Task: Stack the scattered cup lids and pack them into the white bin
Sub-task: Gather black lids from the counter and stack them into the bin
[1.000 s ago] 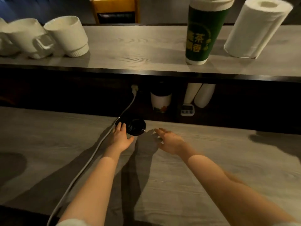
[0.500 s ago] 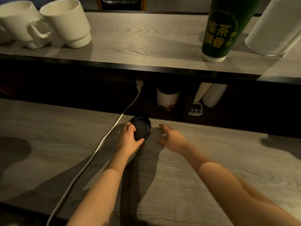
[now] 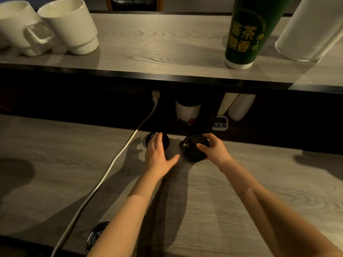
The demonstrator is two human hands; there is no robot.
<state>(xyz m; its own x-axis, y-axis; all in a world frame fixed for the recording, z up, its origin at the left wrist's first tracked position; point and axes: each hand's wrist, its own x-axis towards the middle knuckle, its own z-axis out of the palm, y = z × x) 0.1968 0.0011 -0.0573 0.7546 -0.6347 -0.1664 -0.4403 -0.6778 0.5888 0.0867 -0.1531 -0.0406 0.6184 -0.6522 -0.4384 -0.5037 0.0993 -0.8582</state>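
Your right hand (image 3: 213, 152), flat and empty on the counter half a second ago, now grips a round black lid (image 3: 192, 151) by its rim, fingers curled, with the lid tilted. Your left hand (image 3: 159, 154) has let go: its straight fingers lie over a second black lid (image 3: 165, 142), which sits flat at the back of the grey wood-grain counter (image 3: 55, 164). A glossy third lid (image 3: 95, 233) lies at the near edge, partly hidden by your left forearm. A white cable (image 3: 118, 156) runs just left of that hand. Ribbed white mugs (image 3: 70, 25) and a green paper cup (image 3: 246, 32) stand on the shelf above.
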